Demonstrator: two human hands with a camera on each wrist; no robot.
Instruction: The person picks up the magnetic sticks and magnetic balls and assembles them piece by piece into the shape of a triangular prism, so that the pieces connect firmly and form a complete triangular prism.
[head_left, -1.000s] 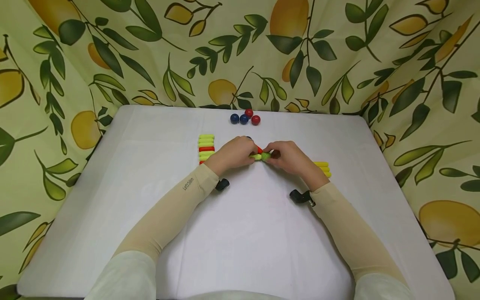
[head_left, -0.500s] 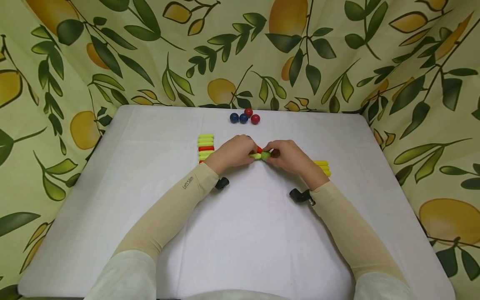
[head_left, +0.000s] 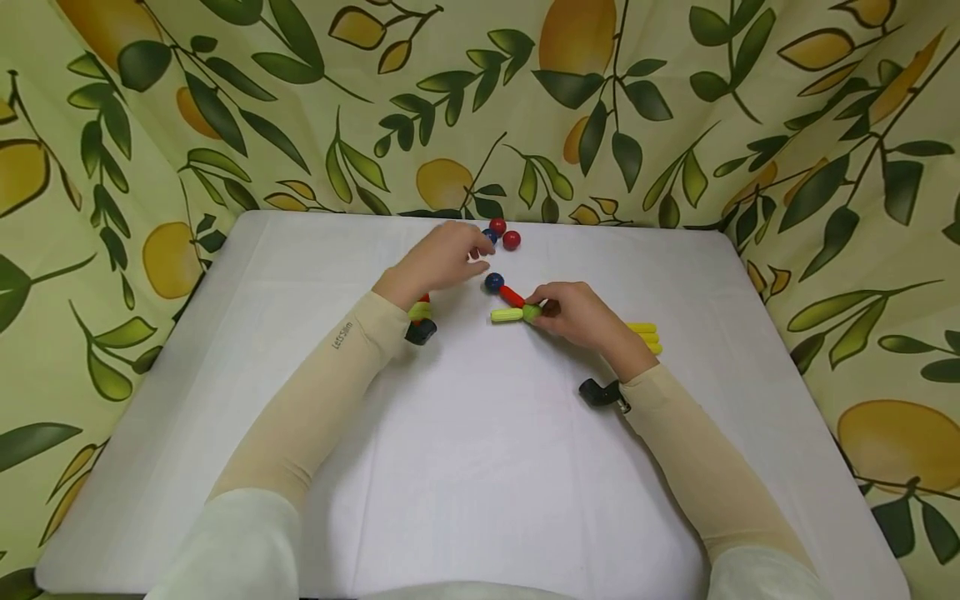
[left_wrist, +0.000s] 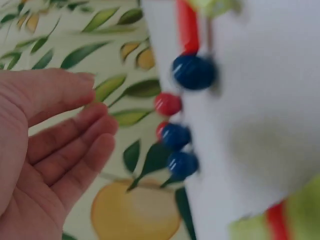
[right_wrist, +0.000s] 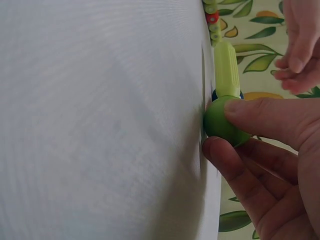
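My right hand (head_left: 576, 317) pinches a green ball (right_wrist: 222, 122) between thumb and fingers at the table's middle. A light green ribbed rod (head_left: 507, 316) points left from that ball. A red rod (head_left: 512, 297) slants from it up to a dark blue ball (head_left: 494, 283). My left hand (head_left: 442, 257) hovers to the left of the blue ball, fingers loosely bent and holding nothing, as the left wrist view confirms. Just beyond its fingertips are loose balls: red (head_left: 512, 240), another red (head_left: 497, 226) and blue (left_wrist: 182, 164). The left hand hides part of this group in the head view.
A row of light green and red rods (head_left: 421, 312) lies under the left wrist, mostly hidden. Several yellow rods (head_left: 643, 337) lie beside the right wrist. A patterned curtain (head_left: 480, 100) surrounds the white table (head_left: 480, 467).
My left hand has let go of the joined rods and moved up and left toward the loose balls, uncovering the blue ball and both rods. The right hand stays on the green ball.
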